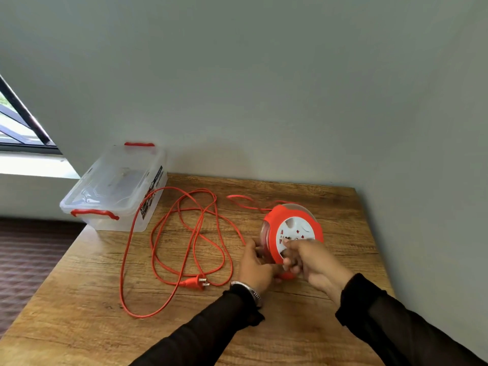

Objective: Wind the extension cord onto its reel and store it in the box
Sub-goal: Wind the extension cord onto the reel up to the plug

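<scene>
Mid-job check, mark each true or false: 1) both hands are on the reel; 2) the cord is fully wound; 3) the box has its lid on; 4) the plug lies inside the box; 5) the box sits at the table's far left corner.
1) True: the left hand and right hand hold the reel.
2) False: most of the cord lies in loose loops on the table.
3) True: the box is closed by its lid.
4) False: the plug lies on the table.
5) True.
</scene>
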Motion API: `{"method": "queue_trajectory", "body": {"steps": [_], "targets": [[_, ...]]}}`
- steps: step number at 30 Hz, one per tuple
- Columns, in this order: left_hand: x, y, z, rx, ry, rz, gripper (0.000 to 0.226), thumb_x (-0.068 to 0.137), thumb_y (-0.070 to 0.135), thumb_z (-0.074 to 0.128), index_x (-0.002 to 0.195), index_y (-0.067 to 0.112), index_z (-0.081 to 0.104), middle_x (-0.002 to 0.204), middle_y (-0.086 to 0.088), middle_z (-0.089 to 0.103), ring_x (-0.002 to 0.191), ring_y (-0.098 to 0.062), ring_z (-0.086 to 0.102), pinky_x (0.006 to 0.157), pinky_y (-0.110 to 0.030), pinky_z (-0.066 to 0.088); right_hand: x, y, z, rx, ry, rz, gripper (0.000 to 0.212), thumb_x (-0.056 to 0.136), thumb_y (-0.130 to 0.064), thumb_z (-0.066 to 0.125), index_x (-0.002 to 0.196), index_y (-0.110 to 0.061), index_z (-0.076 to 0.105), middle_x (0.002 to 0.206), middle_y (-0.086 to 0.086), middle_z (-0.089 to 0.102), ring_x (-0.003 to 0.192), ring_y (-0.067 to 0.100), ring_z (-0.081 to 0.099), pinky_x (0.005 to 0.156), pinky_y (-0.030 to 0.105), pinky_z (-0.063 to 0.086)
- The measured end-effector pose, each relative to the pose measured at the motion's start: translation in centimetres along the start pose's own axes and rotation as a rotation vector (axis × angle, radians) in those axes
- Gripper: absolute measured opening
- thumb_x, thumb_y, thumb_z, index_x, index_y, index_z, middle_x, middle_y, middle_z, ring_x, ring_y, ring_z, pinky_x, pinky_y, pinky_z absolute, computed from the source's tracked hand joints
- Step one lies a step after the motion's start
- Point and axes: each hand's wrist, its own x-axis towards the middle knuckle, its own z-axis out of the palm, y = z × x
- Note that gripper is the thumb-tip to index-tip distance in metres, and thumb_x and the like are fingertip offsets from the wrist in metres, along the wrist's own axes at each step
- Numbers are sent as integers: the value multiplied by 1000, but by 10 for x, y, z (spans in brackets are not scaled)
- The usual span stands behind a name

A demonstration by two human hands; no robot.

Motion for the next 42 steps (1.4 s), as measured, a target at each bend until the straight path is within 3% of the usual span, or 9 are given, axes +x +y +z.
{"method": "queue_trajectory", "body": {"steps": [6, 10, 14, 17, 24, 31, 34, 39, 42], "targets": [[-1, -8, 8, 30, 35, 104, 54, 63, -7, 80, 92, 17, 41, 82, -2, 62, 62, -13, 63, 46, -25, 53, -5, -8, -1, 231, -55, 98, 15, 94, -3, 43, 84, -8, 54, 47, 4, 53, 34, 8, 46, 33, 17, 33], [4, -8, 1, 34, 28, 56, 53, 63, -10, 77, 92, 19, 43, 87, -4, 63, 66, -17, 65, 49, -30, 54, -10, -9, -7, -61, -46, 42, 16, 93, -10, 50, 89, -4, 64, 53, 2, 63, 37, 8, 55, 37, 15, 36], [9, 0, -13, 25, -35, -17, 63, 53, -2, 81, 101, 17, 46, 102, -7, 62, 81, -24, 66, 56, -35, 57, -12, -2, -23, -465, 45, -115, 16, 86, -24, 67, 92, -21, 53, 68, 6, 62, 46, 10, 50, 39, 18, 33], [8, -7, -17, 48, -76, 58, 64, 52, -4, 81, 104, 11, 47, 100, -7, 64, 79, -20, 68, 59, -36, 59, -12, 9, -23, -472, -3, -73, 27, 84, -34, 69, 101, -16, 56, 84, 5, 64, 48, 9, 49, 38, 17, 30], [0, -21, -16, -60, -184, 82, 65, 50, -5, 77, 106, 11, 50, 100, -2, 69, 87, -15, 70, 74, -35, 58, -10, 19, -22, -277, 134, -281, 18, 74, -22, 80, 77, -9, 67, 75, 0, 71, 57, 0, 62, 42, 11, 39], [33, 19, -46, -270, -142, -207, 39, 81, -14, 33, 101, 10, 56, 87, -9, 63, 59, -17, 66, 56, -31, 58, 1, 14, -35, -495, 218, -257, 25, 66, -22, 82, 62, -9, 60, 72, 17, 70, 61, 21, 63, 54, 28, 43], [45, 25, -49, -176, -101, -179, 49, 78, -15, 39, 106, 22, 54, 85, -6, 65, 58, -19, 65, 57, -33, 57, 6, 14, -33, -640, 258, -278, 29, 65, -28, 81, 57, -12, 58, 73, 21, 69, 62, 31, 64, 53, 32, 44], [53, 34, -54, -179, -128, -133, 36, 57, -11, 39, 81, 6, 60, 83, -11, 64, 63, -18, 61, 55, -26, 49, 2, 11, -31, -794, 227, -279, 55, 60, -49, 83, 49, -13, 44, 49, 3, 47, 50, 19, 46, 51, 33, 28], [60, 51, -71, -101, -21, -81, 44, 71, -23, 30, 69, 11, 58, 71, -8, 63, 59, -14, 60, 51, -23, 48, 0, 11, -28, -914, 246, -296, 68, 59, -58, 81, 87, 3, 70, 91, 16, 71, 85, 29, 67, 72, 43, 51]]}}
